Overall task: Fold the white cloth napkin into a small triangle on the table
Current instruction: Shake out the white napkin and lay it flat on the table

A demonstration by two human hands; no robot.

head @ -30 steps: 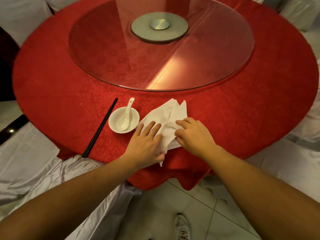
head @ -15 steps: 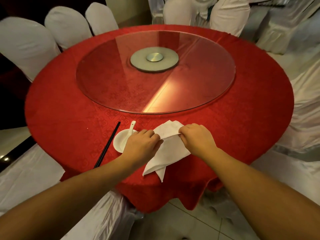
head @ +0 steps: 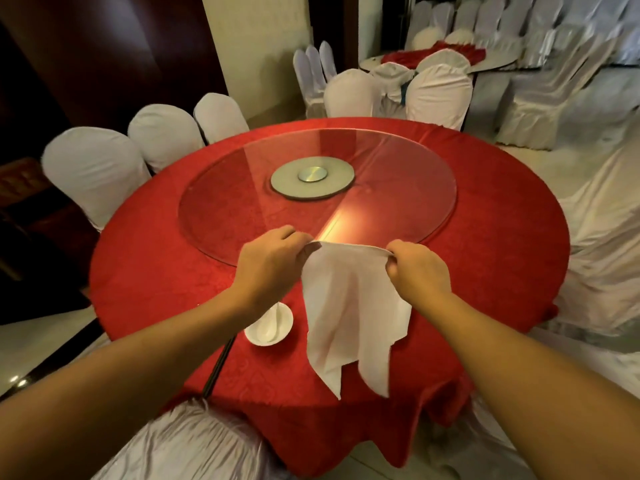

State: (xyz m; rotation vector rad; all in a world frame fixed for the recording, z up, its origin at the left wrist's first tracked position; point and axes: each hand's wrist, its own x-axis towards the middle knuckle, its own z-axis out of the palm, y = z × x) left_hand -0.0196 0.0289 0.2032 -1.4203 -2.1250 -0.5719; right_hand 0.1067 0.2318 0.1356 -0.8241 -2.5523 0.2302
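Note:
The white cloth napkin (head: 349, 306) hangs in the air above the near part of the round table with its red cloth (head: 502, 258). My left hand (head: 270, 265) pinches its upper left corner. My right hand (head: 419, 268) pinches the upper right corner. The top edge is stretched between both hands, and the lower part droops in loose folds with two points hanging toward the table's front edge.
A small white bowl with a spoon (head: 269, 328) sits left of the napkin, partly behind my left forearm, with black chopsticks (head: 218, 365) beside it. A glass turntable (head: 318, 192) fills the table's middle. White-covered chairs (head: 93, 168) ring the table.
Both hands have lifted the napkin off the table and pulled its top edge apart, so it now hangs open. The camera has tilted up, showing more of the room.

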